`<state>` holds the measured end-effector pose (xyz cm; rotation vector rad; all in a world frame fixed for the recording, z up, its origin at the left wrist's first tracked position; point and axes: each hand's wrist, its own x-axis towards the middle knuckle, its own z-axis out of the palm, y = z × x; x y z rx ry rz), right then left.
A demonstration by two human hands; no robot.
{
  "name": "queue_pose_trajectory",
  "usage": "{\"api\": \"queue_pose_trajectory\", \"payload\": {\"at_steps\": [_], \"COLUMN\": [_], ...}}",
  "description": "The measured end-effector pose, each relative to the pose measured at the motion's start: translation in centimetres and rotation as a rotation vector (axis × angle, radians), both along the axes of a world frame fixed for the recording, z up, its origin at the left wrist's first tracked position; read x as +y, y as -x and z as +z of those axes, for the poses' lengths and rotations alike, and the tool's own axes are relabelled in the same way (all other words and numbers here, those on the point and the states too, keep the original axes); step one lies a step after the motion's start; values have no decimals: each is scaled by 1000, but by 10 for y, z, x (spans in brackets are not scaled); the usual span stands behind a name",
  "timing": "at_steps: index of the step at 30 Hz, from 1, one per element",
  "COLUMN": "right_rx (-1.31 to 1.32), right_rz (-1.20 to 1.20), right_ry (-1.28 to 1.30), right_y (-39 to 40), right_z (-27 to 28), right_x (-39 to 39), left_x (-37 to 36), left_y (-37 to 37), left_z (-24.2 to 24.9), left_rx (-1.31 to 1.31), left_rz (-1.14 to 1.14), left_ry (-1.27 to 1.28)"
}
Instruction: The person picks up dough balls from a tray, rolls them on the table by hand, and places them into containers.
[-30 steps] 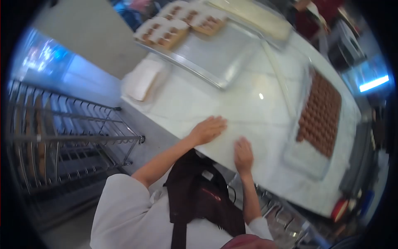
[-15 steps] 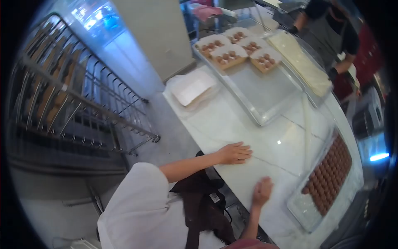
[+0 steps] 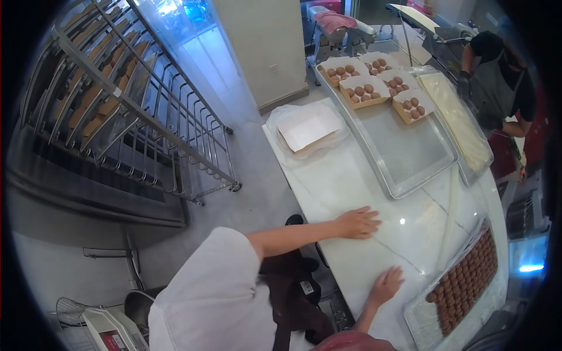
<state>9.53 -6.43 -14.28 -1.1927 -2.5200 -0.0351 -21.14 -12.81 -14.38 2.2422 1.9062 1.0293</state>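
Note:
My left hand [image 3: 357, 223] lies flat on the white marble table [image 3: 333, 181], its fingers slightly spread and holding nothing. Closer to me, my right hand [image 3: 386, 285] rests on the tabletop with fingers stretched out, also without anything in it. To the right of that hand is a tray [image 3: 417, 319] partly covered with rows of brown balls [image 3: 465, 281]. A long pale strip [image 3: 448, 219] lies on the marble between the hands and the far side. Farther off, a metal tray [image 3: 404, 164] carries several paper boxes [image 3: 364, 95], each with brown balls inside.
White paper [image 3: 307, 128] lies on clear plastic at the table's left edge. A pale sheet, perhaps dough, [image 3: 453, 117] sits on another tray, beside a co-worker [image 3: 497, 82] in dark gloves. A wheeled rack [image 3: 140, 111] stands left, a scale [image 3: 111, 329] bottom left.
The view has shifted, so table and rack appear farther right and lower. My right hand's fingers now look more stretched out; my left hand stays flat on the table.

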Motion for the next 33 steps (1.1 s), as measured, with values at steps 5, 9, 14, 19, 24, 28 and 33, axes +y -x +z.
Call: {"api": "queue_pose_trajectory", "payload": {"at_steps": [5,9,14,19,24,28,33], "right_rx": [257,391,329,427,453,471,565], "right_rz": [64,245,-71,72,135,-1,86], "right_ry": [106,401,74,237,151,59,316], "right_y": [60,16,15,65,5,30,71], "right_z": [21,10,9,29,14,31,36], "right_x": [-17,-54,7,-16,-35,16,-37], "left_x": [23,-35,14,5,-40,19,-15], "left_y": [-57,-26,0,-45,13,12,-41], "left_z": [-3,-1,1,15,16,21,38], "left_rx": [44,-173,-135,-339,-306,-304,-376], "left_rz": [-8,-168,26,-91,-225,-58,-155], "left_ry": [-10,-81,-152,3,-111,-81,14]}}
